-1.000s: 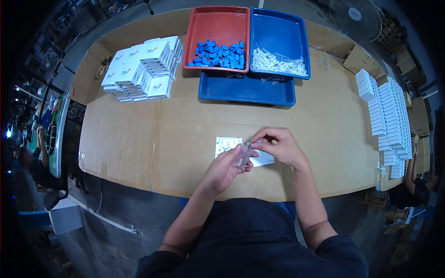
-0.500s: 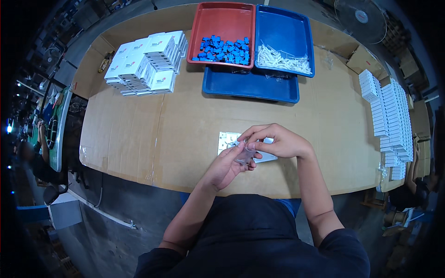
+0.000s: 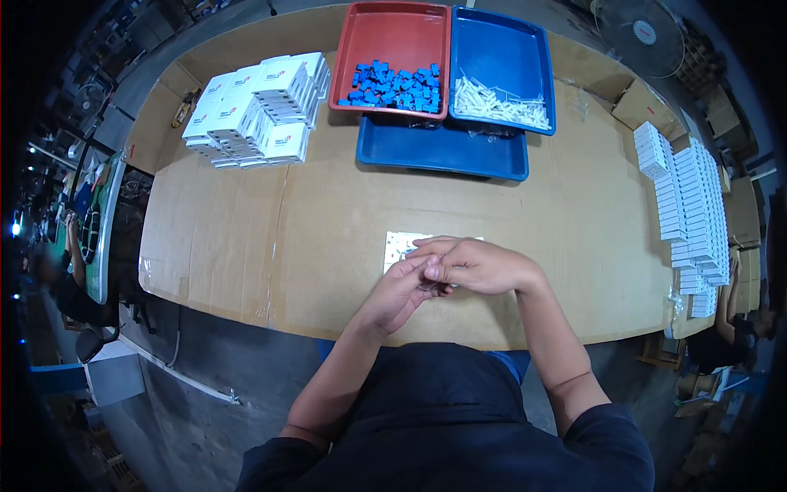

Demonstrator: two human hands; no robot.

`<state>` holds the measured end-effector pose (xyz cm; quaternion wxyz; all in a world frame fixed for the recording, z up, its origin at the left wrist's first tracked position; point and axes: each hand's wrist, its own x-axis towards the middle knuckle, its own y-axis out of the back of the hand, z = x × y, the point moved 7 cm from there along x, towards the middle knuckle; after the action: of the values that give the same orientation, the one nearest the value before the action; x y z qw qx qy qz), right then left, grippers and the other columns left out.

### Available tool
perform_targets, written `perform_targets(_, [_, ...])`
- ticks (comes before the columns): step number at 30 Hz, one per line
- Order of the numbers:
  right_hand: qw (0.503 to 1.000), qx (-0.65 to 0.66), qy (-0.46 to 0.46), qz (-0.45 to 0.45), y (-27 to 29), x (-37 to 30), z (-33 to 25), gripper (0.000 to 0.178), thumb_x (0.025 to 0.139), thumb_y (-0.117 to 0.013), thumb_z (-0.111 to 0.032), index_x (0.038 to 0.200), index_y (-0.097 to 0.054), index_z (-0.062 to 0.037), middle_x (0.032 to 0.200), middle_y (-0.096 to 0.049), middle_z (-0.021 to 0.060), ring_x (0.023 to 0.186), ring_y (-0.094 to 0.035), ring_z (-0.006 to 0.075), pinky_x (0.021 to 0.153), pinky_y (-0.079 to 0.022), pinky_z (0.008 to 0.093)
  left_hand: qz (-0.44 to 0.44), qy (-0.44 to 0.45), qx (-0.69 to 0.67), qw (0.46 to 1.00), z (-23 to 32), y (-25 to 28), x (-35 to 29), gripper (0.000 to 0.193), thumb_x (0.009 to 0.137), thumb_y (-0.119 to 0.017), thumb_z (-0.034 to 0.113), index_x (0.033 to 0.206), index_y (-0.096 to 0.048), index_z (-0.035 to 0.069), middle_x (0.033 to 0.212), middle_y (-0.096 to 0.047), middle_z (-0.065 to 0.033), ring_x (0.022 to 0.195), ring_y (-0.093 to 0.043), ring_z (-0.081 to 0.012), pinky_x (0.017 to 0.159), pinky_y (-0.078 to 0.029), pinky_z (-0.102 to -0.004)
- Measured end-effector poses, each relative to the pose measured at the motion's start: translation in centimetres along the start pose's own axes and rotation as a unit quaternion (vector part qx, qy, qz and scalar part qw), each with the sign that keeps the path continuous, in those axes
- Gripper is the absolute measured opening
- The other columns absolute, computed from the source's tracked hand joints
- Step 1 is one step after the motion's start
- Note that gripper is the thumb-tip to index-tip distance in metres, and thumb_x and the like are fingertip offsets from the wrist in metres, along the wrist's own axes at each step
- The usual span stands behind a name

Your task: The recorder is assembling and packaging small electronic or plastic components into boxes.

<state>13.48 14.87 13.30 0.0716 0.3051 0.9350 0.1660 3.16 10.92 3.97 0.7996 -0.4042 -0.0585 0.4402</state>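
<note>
Both hands meet over the near middle of the table, fingertips together. Between them is a small clear plastic bag (image 3: 427, 285), now almost wholly covered by the fingers. My left hand (image 3: 398, 299) grips it from the left, palm turned inward. From the right, my right hand (image 3: 485, 265) reaches across the top, thumb and fingers closed at the bag's upper end. Whatever the bag contains cannot be made out. Under the hands lies a flat white piece with small printed marks (image 3: 398, 244), partly hidden by them.
White boxes (image 3: 238, 115) are stacked at the far left. A red tray (image 3: 393, 37) of blue plastic parts and a blue tray (image 3: 500, 49) of white slim pieces rest above another blue tray (image 3: 443, 152). More white boxes (image 3: 684, 205) stand in columns at the right edge.
My right hand has turned and come down over the bag, its fingers now overlapping my left fingertips. The bag, plainly visible before, is mostly hidden. My left hand stays nearly in place.
</note>
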Motion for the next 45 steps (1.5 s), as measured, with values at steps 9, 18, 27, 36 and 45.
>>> perform_targets(9, [0.987, 0.068, -0.023, 0.141, 6.2, -0.9, 2.8, 0.036, 0.108, -0.062, -0.03, 0.11, -0.075, 0.0037, 0.124, -0.074, 0.0151, 0.108, -0.068, 0.0199, 0.096, -0.053, 0.0354, 0.007, 0.037, -0.05, 0.998, 0.1, -0.2, -0.2, 0.053, 0.115, -0.039, 0.043, 0.135, -0.063, 0.001, 0.116, -0.072, -0.0104, 0.09, -0.065, -0.0155, 0.087, -0.054, -0.0346])
perform_targets(18, [0.804, -0.28, -0.127, 0.509, 25.2, -0.5, 11.2, 0.021, 0.094, -0.069, -0.018, 0.107, -0.076, -0.0027, 0.102, -0.074, 0.0176, 0.099, -0.07, 0.0351, 0.088, -0.055, 0.0425, 0.017, 0.037, 0.007, 0.999, -1.5, -0.4, -1.3, 0.057, 0.115, -0.036, 0.044, 0.14, -0.06, -0.002, 0.115, -0.071, -0.0104, 0.087, -0.062, -0.0136, 0.083, -0.052, -0.0303])
perform_targets(27, [0.727, -0.462, -0.181, 0.474, 27.3, 2.9, 11.8, 0.012, 0.089, -0.073, -0.02, 0.096, -0.079, -0.0117, 0.107, -0.069, 0.0114, 0.111, -0.062, 0.0306, 0.095, -0.044, 0.0472, 0.015, 0.042, -0.031, 0.999, -1.6, -0.2, -3.3, 0.053, 0.114, -0.041, 0.039, 0.141, -0.058, -0.002, 0.117, -0.07, -0.0113, 0.088, -0.061, -0.0139, 0.084, -0.051, -0.0309])
perform_targets(36, [0.74, -0.441, -0.227, 0.455, 27.2, 1.9, 12.2, 0.011, 0.087, -0.077, -0.022, 0.094, -0.079, -0.0138, 0.104, -0.069, 0.009, 0.112, -0.062, 0.0297, 0.097, -0.042, 0.0477, 0.046, 0.037, -0.047, 0.997, -1.1, 0.4, -2.9, 0.053, 0.115, -0.039, 0.038, 0.14, -0.057, -0.006, 0.113, -0.071, -0.0119, 0.089, -0.065, -0.0173, 0.084, -0.054, -0.0316])
perform_targets(45, [0.816, -0.103, 0.005, 0.568, 27.8, -2.1, 10.7, 0.016, 0.093, -0.078, -0.012, 0.104, -0.08, -0.0018, 0.093, -0.079, 0.0092, 0.079, -0.071, 0.0159, 0.076, -0.055, 0.0299, 0.044, 0.031, -0.104, 0.993, -0.1, -0.8, -2.0, 0.053, 0.115, -0.04, 0.041, 0.142, -0.058, -0.001, 0.12, -0.07, -0.0108, 0.093, -0.063, -0.0162, 0.088, -0.052, -0.0322])
